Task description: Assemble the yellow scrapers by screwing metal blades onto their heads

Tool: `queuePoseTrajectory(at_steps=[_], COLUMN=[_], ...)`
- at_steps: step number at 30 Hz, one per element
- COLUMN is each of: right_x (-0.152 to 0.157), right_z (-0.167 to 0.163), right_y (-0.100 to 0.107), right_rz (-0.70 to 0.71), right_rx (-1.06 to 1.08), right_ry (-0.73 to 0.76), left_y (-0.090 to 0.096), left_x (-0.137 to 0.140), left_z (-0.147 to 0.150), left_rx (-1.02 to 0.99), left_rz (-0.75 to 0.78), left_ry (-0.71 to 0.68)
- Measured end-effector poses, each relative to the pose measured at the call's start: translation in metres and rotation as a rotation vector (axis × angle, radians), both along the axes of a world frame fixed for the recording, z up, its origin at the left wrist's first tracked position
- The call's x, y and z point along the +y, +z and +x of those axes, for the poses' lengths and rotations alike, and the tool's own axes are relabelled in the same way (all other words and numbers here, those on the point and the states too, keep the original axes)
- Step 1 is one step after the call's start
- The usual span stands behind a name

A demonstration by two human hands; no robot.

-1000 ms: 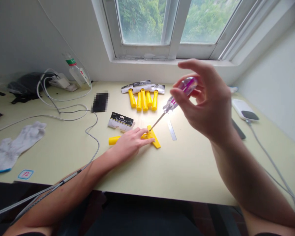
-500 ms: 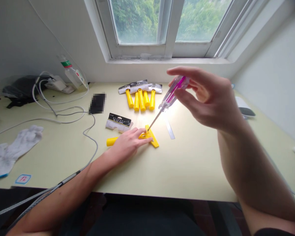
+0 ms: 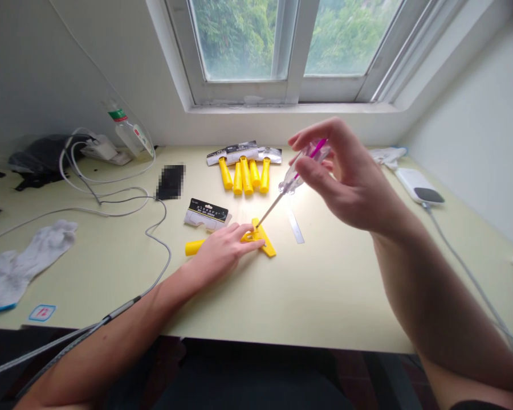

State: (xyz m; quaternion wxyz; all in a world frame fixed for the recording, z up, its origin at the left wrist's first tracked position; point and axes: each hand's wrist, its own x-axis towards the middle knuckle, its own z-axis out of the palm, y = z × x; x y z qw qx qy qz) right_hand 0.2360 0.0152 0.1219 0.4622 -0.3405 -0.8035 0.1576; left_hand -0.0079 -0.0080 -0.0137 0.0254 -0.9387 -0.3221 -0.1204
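Note:
My left hand (image 3: 226,246) lies over a yellow plastic scraper (image 3: 265,242), pressing it flat to the table. The scraper's handle end sticks out to the left of the hand and its wide head to the right. In my right hand (image 3: 342,182) is a screwdriver (image 3: 287,183) with a clear and magenta handle, gripped between thumb and fingers. It slants down to the left, its tip on the scraper head, where small screws show. A thin metal blade (image 3: 296,228) lies right of the head. Behind the left hand is a black-and-white packaging card (image 3: 207,213).
Several yellow scrapers (image 3: 244,176) with cards stand grouped near the window. At the left are a plastic bottle (image 3: 132,134), a white glove (image 3: 25,265), a pixelated dark item (image 3: 171,182) and looping cables (image 3: 154,228). A white device (image 3: 419,187) with a cable lies at the right.
My right hand has shifted slightly left and rolled, its fingers turning the screwdriver's handle. The tip stays on the scraper head. My left hand has kept its place.

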Motion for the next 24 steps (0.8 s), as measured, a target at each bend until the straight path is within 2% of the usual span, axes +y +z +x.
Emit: queuePoseTrajectory(at_steps=[2, 5, 8, 12, 19, 24], right_x=[0.003, 0.007, 0.008, 0.007, 0.014, 0.021], right_z=[0.001, 0.005, 0.010, 0.015, 0.017, 0.018], right_y=[-0.001, -0.001, 0.000, 0.002, -0.004, -0.008], right_rz=[0.057, 0.108, 0.170, 0.107, 0.069, 0.080], right_rx=[-0.077, -0.102, -0.035, -0.037, -0.079, -0.080], right_ry=[-0.121, -0.138, -0.171, -0.252, -0.194, -0.234], left_y=[0.001, 0.001, 0.001, 0.000, 0.001, 0.001], left_x=[0.000, 0.000, 0.000, 0.000, -0.001, -0.001], left_z=[0.000, 0.000, -0.001, -0.001, -0.001, -0.001], left_rx=[0.005, 0.012, 0.031, 0.048, 0.053, 0.055], left_rz=[-0.001, 0.007, 0.005, 0.011, 0.011, 0.016], left_ry=[-0.002, 0.000, 0.008, 0.009, 0.024, 0.019])
